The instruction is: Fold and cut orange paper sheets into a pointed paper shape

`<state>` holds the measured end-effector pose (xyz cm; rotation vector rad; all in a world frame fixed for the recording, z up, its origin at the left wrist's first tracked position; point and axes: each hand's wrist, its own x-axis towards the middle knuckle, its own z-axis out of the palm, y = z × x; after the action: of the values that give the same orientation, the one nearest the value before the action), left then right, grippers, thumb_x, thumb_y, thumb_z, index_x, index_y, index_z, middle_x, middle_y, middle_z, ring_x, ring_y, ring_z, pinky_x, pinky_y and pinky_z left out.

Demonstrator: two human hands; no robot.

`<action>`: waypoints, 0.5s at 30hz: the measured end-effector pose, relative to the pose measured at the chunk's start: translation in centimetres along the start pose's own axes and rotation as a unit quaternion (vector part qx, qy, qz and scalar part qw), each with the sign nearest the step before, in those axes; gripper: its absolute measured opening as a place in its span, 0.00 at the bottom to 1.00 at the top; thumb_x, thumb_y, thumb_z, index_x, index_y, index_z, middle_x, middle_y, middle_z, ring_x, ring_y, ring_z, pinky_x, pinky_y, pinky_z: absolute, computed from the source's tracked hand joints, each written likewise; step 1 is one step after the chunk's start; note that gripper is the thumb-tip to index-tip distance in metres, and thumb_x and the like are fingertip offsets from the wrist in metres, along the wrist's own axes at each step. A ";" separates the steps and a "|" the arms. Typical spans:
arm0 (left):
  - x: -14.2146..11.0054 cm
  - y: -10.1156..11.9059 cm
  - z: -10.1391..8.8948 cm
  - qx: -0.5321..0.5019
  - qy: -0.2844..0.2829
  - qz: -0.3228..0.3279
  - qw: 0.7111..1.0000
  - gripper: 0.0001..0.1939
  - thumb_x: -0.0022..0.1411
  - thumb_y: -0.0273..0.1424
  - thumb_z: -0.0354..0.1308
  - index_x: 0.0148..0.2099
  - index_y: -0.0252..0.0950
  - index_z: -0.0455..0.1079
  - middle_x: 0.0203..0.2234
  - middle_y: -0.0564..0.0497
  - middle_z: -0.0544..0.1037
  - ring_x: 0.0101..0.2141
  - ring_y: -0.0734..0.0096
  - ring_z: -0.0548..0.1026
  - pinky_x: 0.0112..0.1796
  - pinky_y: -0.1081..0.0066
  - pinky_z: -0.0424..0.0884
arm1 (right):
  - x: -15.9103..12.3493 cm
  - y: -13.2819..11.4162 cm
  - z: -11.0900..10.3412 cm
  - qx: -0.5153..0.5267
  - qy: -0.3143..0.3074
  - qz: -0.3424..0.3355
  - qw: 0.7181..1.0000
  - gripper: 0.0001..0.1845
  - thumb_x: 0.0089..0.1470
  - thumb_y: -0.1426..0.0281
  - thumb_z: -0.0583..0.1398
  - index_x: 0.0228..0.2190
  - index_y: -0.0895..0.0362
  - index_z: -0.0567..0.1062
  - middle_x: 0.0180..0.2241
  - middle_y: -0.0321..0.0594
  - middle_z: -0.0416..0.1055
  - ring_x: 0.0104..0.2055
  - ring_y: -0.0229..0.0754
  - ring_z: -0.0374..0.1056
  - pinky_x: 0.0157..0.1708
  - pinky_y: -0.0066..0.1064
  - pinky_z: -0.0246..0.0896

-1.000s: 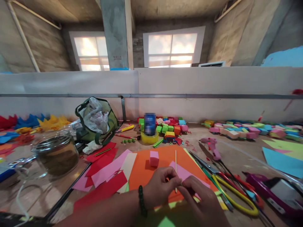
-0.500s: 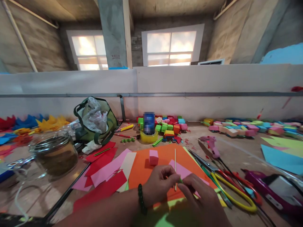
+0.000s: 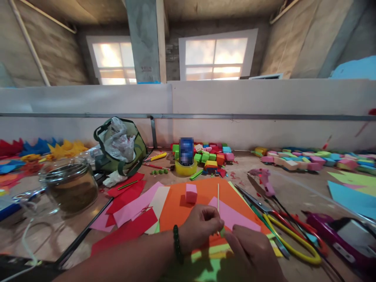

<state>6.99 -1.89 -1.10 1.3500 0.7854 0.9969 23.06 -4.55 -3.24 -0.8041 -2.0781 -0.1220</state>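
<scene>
My left hand [image 3: 202, 224], with a dark bead bracelet at the wrist, pinches a thin pale wooden stick [image 3: 218, 196] that points away from me. A small green paper strip [image 3: 222, 232] sits against the stick's near end, between my two hands. My right hand [image 3: 252, 246] has its fingers curled, with thumb and forefinger at the green strip; its fingertips are partly hidden. Beneath both hands lie orange paper sheets [image 3: 174, 205]. A pink paper cube [image 3: 191, 193] rests on the orange paper just beyond my left hand.
Scissors with yellow handles [image 3: 302, 250], a pink glue gun [image 3: 266, 182] and a purple tool [image 3: 331, 231] lie to the right. Leftward are red paper pieces [image 3: 126, 231], a glass jar [image 3: 70, 188] and a green bag [image 3: 141, 150]. Several coloured paper cubes [image 3: 205, 156] stand behind yellow tape [image 3: 185, 169].
My right hand has drawn slightly back and its fingers are more curled, so more of the green strip shows. My left hand still holds the stick. The view has shifted slightly.
</scene>
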 end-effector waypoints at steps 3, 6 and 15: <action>0.2 -0.1 0.0 -0.001 0.008 -0.005 1.000 0.12 0.43 0.36 0.57 0.17 0.35 0.60 0.12 0.57 0.60 0.18 0.80 0.56 0.23 0.74 0.53 | -0.1 -0.1 -0.3 0.023 0.009 -0.040 0.999 0.18 0.59 0.77 0.53 0.18 0.57 0.62 0.15 0.32 0.56 0.18 0.31 0.54 0.20 0.28 0.43; 0.4 -0.2 0.0 0.002 0.023 -0.008 1.000 0.10 0.41 0.34 0.56 0.17 0.35 0.60 0.11 0.58 0.59 0.18 0.79 0.56 0.22 0.75 0.52 | -0.2 -0.2 -0.5 0.053 0.010 -0.058 0.997 0.16 0.57 0.80 0.54 0.20 0.56 0.61 0.17 0.32 0.55 0.20 0.33 0.54 0.22 0.29 0.42; 0.7 -0.5 -0.3 0.008 0.028 -0.003 1.000 0.08 0.40 0.32 0.52 0.15 0.36 0.59 0.09 0.58 0.58 0.15 0.80 0.55 0.20 0.75 0.50 | -0.1 -0.5 -0.7 0.052 0.026 -0.073 0.996 0.17 0.56 0.81 0.55 0.20 0.56 0.59 0.18 0.31 0.54 0.20 0.32 0.52 0.22 0.29 0.41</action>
<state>7.11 -1.11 -1.58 1.3381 0.8393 1.0295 23.29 -5.25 -2.80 -0.5798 -2.0742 -0.1141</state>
